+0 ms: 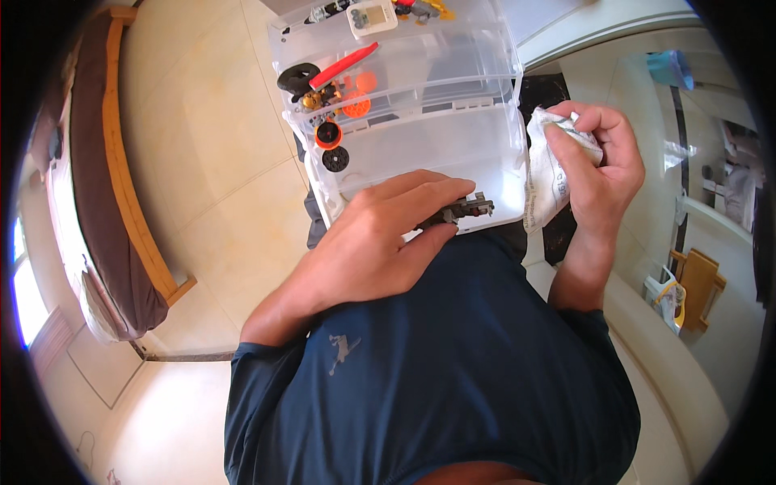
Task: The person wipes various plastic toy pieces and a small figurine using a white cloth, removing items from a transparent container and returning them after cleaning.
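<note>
My left hand [388, 230] is closed around a small dark grey toy part [469, 208], whose knobbly end sticks out past the fingertips. It is held in front of my chest, over the near edge of a clear plastic bin [420, 153]. Much of the part is hidden by the palm and fingers. To the right of the bin, my right hand [602, 153] pinches a crumpled white cloth [550, 182] with dark printing. The cloth hangs down beside the bin's right wall.
Along the bin's left side lie a red stick-like piece [344, 66], orange discs [356, 103], a black wheel [335, 159] and a black rounded piece [298, 78]. A white device [372, 18] lies at the far end. A wooden-framed bed [133, 162] stands left; a glass panel is right.
</note>
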A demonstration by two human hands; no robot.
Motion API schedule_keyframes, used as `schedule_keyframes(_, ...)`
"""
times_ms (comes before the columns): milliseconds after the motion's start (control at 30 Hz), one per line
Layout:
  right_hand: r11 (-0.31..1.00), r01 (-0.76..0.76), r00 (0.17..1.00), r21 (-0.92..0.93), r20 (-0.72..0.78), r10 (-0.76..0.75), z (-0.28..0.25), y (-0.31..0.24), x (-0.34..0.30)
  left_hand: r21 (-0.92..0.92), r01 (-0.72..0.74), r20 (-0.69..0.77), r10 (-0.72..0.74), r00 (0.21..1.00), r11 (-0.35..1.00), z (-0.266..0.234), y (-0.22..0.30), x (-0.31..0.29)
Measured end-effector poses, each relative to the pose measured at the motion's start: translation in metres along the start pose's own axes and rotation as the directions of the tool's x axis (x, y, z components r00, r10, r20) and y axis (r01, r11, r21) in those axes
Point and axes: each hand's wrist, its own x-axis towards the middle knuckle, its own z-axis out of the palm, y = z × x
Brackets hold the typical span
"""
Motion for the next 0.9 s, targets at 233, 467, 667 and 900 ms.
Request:
schedule_keyframes(233, 0.998, -0.056, 0.997, 0.012, -0.043, 0.057, 0.003, -0.001, -0.001, 0.13, -0.164, -0.23, 0.191, 0.954, 0.978, -0.047, 0.026, 0.026)
schedule_keyframes(467, 0.992, -0.096, 0.995, 0.079, -0.023, 0.098, 0.006, 0.004, -0.004, 0.204, -0.14, -0.23, 0.186, 0.955, 0.969, -0.059, 0.016, 0.069)
schedule_keyframes(667, 0.992, -0.09, 0.996, 0.093, -0.007, 0.092, 0.009, 0.01, -0.008, 0.415, -0.2, -0.178, 0.295, 0.939, 0.888, -0.043, 0.004, 0.105)
schedule_keyframes(900, 0.992, -0.11, 0.994, 0.066, 0.0, 0.11, 0.01, 0.017, -0.013, 0.517, -0.203, -0.169, 0.331, 0.928, 0.832, -0.028, -0.011, 0.118)
